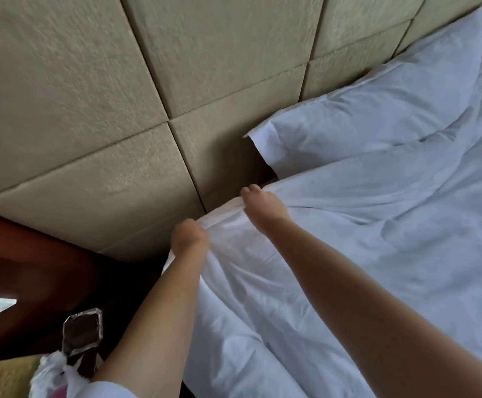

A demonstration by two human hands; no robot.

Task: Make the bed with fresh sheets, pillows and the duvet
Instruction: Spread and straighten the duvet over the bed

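Observation:
A white duvet (377, 254) covers the bed, wrinkled, with its top edge near the headboard. My left hand (189, 238) grips the duvet's top corner at the bed's left side. My right hand (264, 206) grips the same top edge a little further right. Both arms reach forward from the bottom of the view. A white pillow (377, 110) leans against the headboard behind the duvet's edge, to the right of my hands.
A padded beige headboard (119, 96) of square panels fills the upper left. Dark wooden furniture (33, 268) stands left of the bed, with a glass ashtray-like object (82, 331) on it. White cloth and a patterned fabric lie at the bottom left.

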